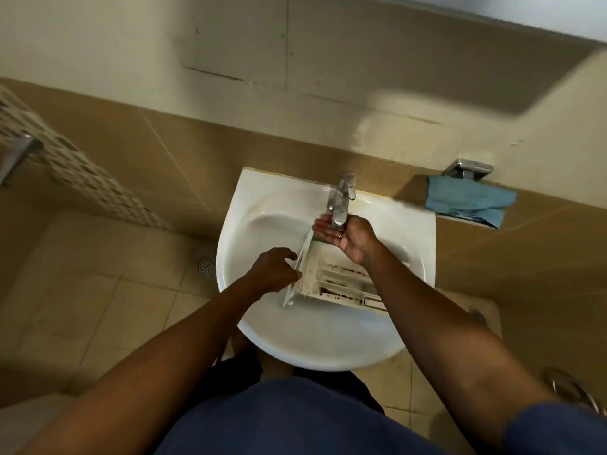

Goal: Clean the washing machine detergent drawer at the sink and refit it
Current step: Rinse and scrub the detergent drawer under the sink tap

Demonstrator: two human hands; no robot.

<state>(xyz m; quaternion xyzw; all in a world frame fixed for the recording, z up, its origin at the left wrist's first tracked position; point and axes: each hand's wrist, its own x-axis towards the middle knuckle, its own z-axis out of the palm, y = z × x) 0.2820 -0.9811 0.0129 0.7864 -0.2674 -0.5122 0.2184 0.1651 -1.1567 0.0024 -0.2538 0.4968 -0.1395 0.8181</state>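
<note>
Left hand [275, 268] grips the seemingly grimy drawer [340, 285] in the sink [262, 205]; right hand [348, 238] cupped open.

A tiled bathroom: wall-hung basin [262, 205]; floor drain [206, 266].

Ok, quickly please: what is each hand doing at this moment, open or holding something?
Left hand: grips the front panel of the detergent drawer.
Right hand: open, palm up under the tap, holding nothing.
</note>
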